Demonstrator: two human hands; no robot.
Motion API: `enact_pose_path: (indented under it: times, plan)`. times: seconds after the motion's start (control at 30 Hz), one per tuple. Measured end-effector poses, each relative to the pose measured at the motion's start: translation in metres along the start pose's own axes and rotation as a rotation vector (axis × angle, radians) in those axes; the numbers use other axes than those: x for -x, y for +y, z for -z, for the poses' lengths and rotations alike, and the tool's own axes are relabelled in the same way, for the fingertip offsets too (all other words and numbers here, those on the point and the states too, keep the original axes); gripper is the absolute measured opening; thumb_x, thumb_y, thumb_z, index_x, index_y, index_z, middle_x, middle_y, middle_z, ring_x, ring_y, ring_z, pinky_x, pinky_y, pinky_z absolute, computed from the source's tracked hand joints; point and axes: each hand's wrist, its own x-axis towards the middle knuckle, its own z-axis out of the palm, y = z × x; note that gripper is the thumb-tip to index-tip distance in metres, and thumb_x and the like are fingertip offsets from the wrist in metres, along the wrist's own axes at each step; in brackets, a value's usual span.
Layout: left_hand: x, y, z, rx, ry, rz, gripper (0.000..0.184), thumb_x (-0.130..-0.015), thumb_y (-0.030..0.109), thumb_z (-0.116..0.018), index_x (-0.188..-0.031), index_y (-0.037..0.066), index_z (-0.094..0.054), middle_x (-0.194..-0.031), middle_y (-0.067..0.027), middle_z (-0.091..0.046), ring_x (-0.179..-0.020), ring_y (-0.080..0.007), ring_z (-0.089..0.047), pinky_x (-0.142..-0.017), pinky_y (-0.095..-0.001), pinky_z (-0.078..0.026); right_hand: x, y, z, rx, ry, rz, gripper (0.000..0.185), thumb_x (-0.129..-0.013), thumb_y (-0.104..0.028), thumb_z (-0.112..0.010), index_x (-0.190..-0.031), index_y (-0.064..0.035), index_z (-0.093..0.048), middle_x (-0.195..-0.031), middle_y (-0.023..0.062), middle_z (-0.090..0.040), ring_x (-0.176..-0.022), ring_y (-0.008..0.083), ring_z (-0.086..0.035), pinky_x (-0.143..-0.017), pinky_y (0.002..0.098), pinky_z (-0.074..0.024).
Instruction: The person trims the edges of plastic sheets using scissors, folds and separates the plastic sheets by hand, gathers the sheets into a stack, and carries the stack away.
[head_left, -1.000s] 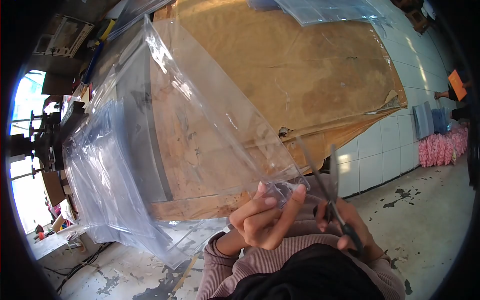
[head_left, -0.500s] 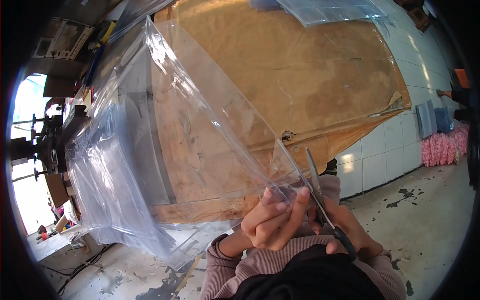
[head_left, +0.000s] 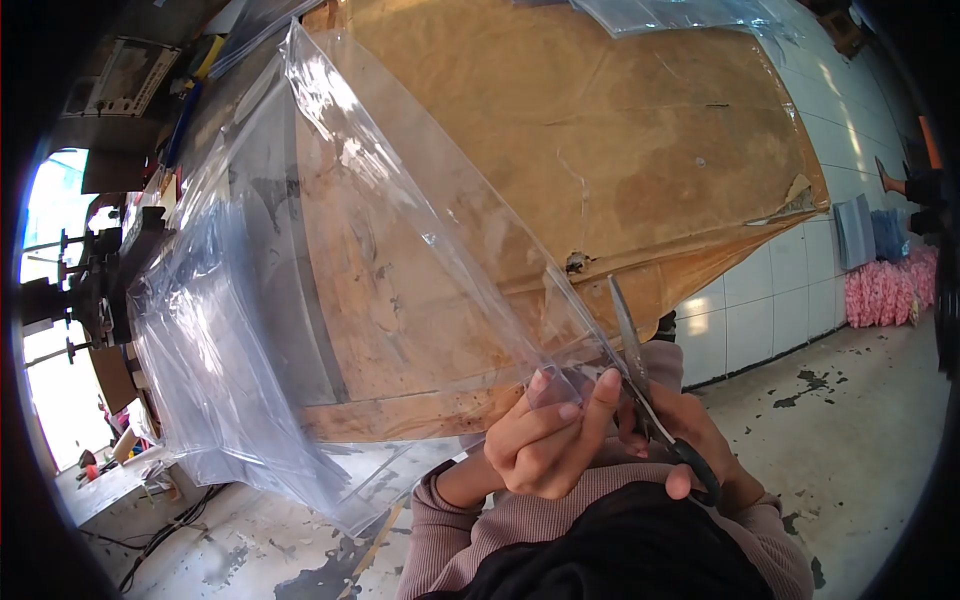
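My left hand (head_left: pixel 547 440) pinches the near corner of a clear plastic sheet (head_left: pixel 440 240) between thumb and fingers. The sheet stretches from there up to the far left over the table, with a shiny fold along it. In my right hand (head_left: pixel 690 430) is a pair of scissors (head_left: pixel 630 335) with black handles. Its blades point away from me, right beside the sheet's edge and my left fingertips. Whether the blades touch the plastic I cannot tell. Part of my right hand is hidden behind the scissors.
Brown covering (head_left: pixel 640 150) with a small torn hole lies on the table. A stack of clear plastic (head_left: pixel 215 340) hangs over its left side; more plastic sheets (head_left: pixel 680 15) lie at the far edge. Dark machinery (head_left: pixel 95 285) stands left. Pink bundles (head_left: pixel 885 295) and another person's hand (head_left: pixel 890 182) are at right.
My right thumb has shifted on the scissors' handle, and the scissors have moved slightly up. My left hand keeps its pinch on the sheet. The view has shifted a little.
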Motion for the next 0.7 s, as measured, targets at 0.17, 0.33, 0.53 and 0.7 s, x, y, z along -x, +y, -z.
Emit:
enact_pose_path:
  times: [0.17, 0.33, 0.53, 0.7]
  plan:
    - [0.000, 0.000, -0.001, 0.023, 0.021, 0.012, 0.039, -0.050, 0.008, -0.071, -0.088, 0.014, -0.073, -0.078, 0.0010, -0.040, -0.081, -0.0151, -0.037, -0.085, -0.0179, -0.048, 0.000, -0.003, -0.001, -0.059, 0.019, -0.016, 0.081, -0.051, -0.062, -0.077, -0.096, -0.0004, -0.049, -0.081, -0.0007, -0.041, -0.066, 0.0076, -0.035, -0.060, 0.0223, -0.0316]
    - [0.002, -0.002, -0.002, -0.006, 0.030, -0.013, 0.040, -0.048, 0.009, -0.072, -0.088, 0.015, -0.073, -0.076, 0.0022, -0.040, -0.080, -0.0149, -0.038, -0.084, -0.0176, -0.049, 0.002, -0.003, 0.004, -0.001, 0.007, -0.032, 0.079, -0.050, -0.057, -0.080, -0.096, -0.0001, -0.050, -0.082, -0.0004, -0.044, -0.067, 0.0073, -0.038, -0.060, 0.0220, -0.0337]
    - [0.000, 0.000, -0.001, 0.031, 0.026, 0.024, 0.038, -0.048, 0.010, -0.072, -0.086, 0.015, -0.073, -0.076, 0.0017, -0.040, -0.081, -0.0149, -0.038, -0.085, -0.0185, -0.049, 0.005, 0.000, 0.009, 0.106, 0.025, -0.026, 0.076, -0.050, -0.055, -0.081, -0.094, -0.0005, -0.053, -0.078, -0.0007, -0.047, -0.066, 0.0068, -0.042, -0.057, 0.0218, -0.0361]
    - [0.003, 0.003, -0.002, 0.040, 0.076, 0.073, 0.037, -0.049, 0.012, -0.071, -0.086, 0.014, -0.073, -0.079, 0.0020, -0.044, -0.082, -0.0143, -0.040, -0.083, -0.0203, -0.049, 0.006, -0.001, 0.012, 0.233, 0.028, -0.026, 0.072, -0.051, -0.050, -0.083, -0.094, -0.0007, -0.054, -0.073, 0.0000, -0.047, -0.064, 0.0069, -0.045, -0.055, 0.0225, -0.0377]
